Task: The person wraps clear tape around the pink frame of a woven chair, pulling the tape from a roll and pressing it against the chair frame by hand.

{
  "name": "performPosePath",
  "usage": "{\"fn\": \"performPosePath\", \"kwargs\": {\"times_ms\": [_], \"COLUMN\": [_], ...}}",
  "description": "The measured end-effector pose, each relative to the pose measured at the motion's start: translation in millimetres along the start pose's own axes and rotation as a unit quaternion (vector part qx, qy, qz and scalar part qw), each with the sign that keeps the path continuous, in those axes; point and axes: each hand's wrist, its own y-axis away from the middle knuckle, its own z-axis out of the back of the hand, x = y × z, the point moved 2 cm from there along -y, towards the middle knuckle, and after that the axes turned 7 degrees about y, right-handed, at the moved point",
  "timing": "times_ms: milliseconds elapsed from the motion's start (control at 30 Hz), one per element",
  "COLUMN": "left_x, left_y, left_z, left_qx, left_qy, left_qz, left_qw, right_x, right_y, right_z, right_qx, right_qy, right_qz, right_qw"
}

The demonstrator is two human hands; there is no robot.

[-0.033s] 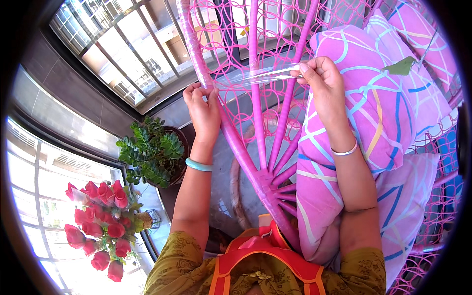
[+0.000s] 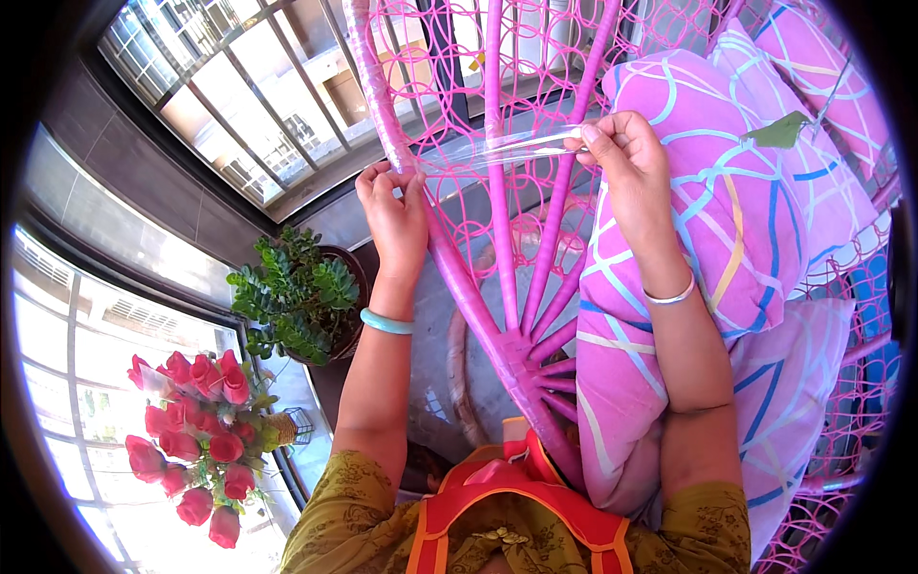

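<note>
Chair: large pink woven wire-and-rod hanging chair frame, ribs fanning up from a hub near the lower middle, open mesh between them.
Cushions: big pink fabric cushions with blue, white and yellow curved lines, stacked inside the frame on the right, filling most of that side.
Window: barred metal window grille upper left, bright glass panes along the left edge.
Plant: leafy green potted shrub on the floor, left of the frame and just beyond the left forearm.
Roses: bunch of red artificial roses lower left, near the glass, well apart from both hands.
Film: strip of clear plastic wrap, stretched taut across the upper ribs, running between the two hands.
Left hand: pressed against the thick pink rib at the left end of the film, fingers curled closed over the film and rib; turquoise bangle on the wrist.
Right hand: raised in front of the cushion, thumb and fingertips pinched shut on the right end of the film; thin silver bangle on the wrist.
Leaf-shaped tag: small green piece on the cushion, right of the right hand, not touched.
</note>
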Motion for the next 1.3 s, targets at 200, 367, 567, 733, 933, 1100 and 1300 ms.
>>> {"fn": "performPosePath", "kwargs": {"times_ms": [200, 367, 567, 733, 933, 1100, 1300], "left_x": [-10.2, -9.7, -6.5, -1.6, -11.1, 15.6, 4.6], "left_y": [5.4, 7.3, 9.3, 8.3, -6.4, -33.0, -38.4], "left_z": [3.1, 7.0, 4.4, 5.7, 8.4, 14.5, 27.9], "left_qx": [-0.05, -0.059, -0.049, -0.021, 0.043, 0.137, 0.19], "left_qy": [0.062, 0.0, -0.014, -0.061, -0.104, 0.03, -0.007], "left_qz": [0.076, 0.012, 0.015, 0.009, 0.071, 0.071, 0.026], "left_qw": [0.994, 0.998, 0.999, 0.998, 0.991, 0.988, 0.981], "right_x": [17.2, 19.4, 22.3, 26.3, 25.0, 20.6, 13.1], "right_y": [9.2, 10.4, 15.4, 19.5, 14.6, 1.0, 6.3], "right_z": [-5.7, -7.6, -11.1, -16.2, -17.7, -11.6, -9.7], "right_qx": [0.019, 0.029, 0.037, 0.038, 0.042, 0.049, 0.036], "right_qy": [-0.015, -0.008, 0.057, 0.068, -0.002, -0.011, -0.005], "right_qz": [0.02, 0.033, 0.087, 0.103, 0.064, 0.034, 0.032], "right_qw": [0.999, 0.999, 0.994, 0.992, 0.997, 0.998, 0.999]}}
